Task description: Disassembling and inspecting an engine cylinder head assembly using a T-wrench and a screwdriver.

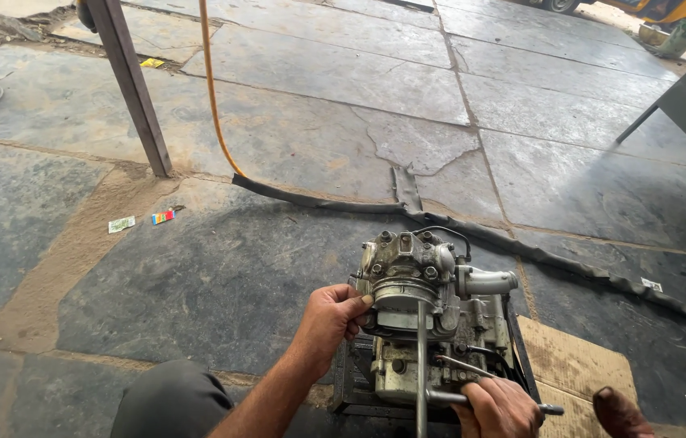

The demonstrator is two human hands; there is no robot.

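Grimy grey metal engine (pixel 432 316) on stone floor (pixel 294 105); left hand (pixel 328 318) presses fingers against its side, right hand (pixel 499 408) fisted round steel T-handle wrench (pixel 422 365)

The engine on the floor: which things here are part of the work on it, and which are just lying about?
In use:
engine
T-handle wrench
left hand, steadying the engine
right hand, on the wrench handle

Lying about:
orange hose
black rubber strip
cardboard
paper scraps
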